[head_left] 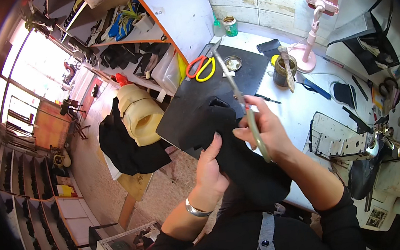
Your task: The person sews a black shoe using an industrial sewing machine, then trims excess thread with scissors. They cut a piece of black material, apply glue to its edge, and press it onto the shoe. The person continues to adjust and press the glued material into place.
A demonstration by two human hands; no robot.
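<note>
My left hand (209, 170) grips a soft black fabric item (253, 173), thumb on top. The item runs from the board's edge down toward my lap, with a small dark fold or opening at its far end; its exact kind cannot be told. In my right hand (268, 130) is a pair of scissors (254, 132) with pale green handles, fingers around the handle loops. Their long metal blades point up and away over the black board (179, 110), above the fabric. Another pair of scissors (202, 70), with red and yellow handles, lies on the board beside a small round dish (233, 63).
On the white table stand a jar with a brush (287, 71), a pink phone stand (307, 59) and a blue-handled tool (316, 87). A sewing machine (351, 144) is at right. Left of the table are a cream foam roll (141, 116), black cloth (130, 155) and shelves (153, 35).
</note>
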